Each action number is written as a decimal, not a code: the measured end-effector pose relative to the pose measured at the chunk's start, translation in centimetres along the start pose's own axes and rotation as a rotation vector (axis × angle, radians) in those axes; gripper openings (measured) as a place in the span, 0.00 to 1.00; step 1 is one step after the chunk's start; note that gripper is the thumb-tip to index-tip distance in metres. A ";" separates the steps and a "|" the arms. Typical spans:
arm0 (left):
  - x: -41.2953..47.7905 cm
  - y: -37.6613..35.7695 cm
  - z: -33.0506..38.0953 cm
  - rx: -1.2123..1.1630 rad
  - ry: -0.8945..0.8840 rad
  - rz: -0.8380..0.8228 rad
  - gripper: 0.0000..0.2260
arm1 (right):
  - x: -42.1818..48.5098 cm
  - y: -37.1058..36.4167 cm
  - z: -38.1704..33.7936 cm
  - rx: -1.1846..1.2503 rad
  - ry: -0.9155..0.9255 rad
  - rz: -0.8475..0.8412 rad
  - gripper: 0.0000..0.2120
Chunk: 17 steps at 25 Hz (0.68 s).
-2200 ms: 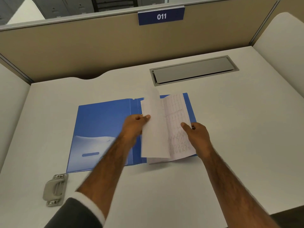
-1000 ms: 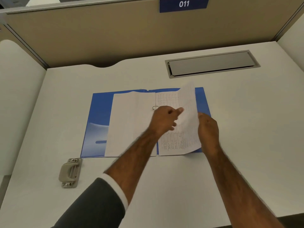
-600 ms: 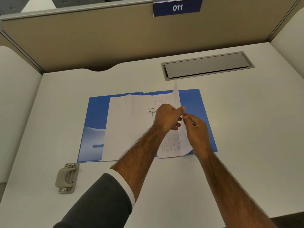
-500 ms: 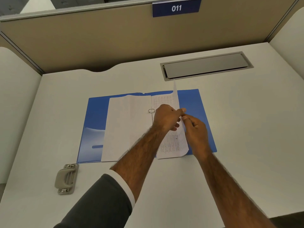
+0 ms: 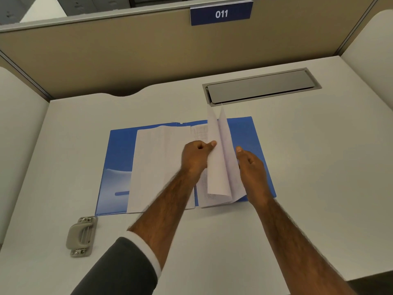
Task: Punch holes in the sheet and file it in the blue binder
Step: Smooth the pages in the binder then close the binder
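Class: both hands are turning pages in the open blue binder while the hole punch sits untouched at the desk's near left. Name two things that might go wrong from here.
1. The lifted pages, pinched upright by the left hand with the right hand behind, may crease or tear at the binding.
2. The hole punch lies apart from the blue binder; a sheet might get filed unpunched.

The binder [image 5: 251,133] lying open is bright blue, its left cover paling to a whitish wave with a darker blue bar. The sheets [image 5: 219,158] are white; one beneath shows a faint grey grid. The worktop [image 5: 319,167] is off-white, the hole punch [image 5: 81,236] beige with silver ends, the partition [image 5: 106,56] tan, its "011" sign [image 5: 221,13] navy with white digits. The sleeve [image 5: 119,269] is dark grey, cuffed white.
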<state>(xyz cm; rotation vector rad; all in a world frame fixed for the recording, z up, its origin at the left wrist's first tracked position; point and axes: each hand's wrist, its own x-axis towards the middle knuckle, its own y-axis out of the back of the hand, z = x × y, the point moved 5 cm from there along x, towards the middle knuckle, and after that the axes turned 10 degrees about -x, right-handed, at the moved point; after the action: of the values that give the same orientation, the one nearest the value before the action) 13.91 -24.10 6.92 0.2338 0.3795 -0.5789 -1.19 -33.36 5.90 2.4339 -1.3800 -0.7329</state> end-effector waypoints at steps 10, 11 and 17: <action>2.1 20.6 -4.0 0.333 0.056 0.370 0.14 | 1.6 1.5 1.2 -0.182 -0.004 -0.001 0.12; 2.1 21.6 -4.6 0.352 0.077 0.385 0.14 | 1.8 1.6 1.3 -0.183 -0.009 0.007 0.12; 2.3 21.6 -5.5 0.501 0.047 0.415 0.14 | 1.9 2.2 1.0 -0.173 -0.037 0.030 0.13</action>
<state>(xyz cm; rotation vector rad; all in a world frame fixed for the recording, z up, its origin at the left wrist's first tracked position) 26.51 -5.87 3.34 0.7890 0.2157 -0.2487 -2.52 -36.14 5.43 2.2729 -1.3044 -0.8563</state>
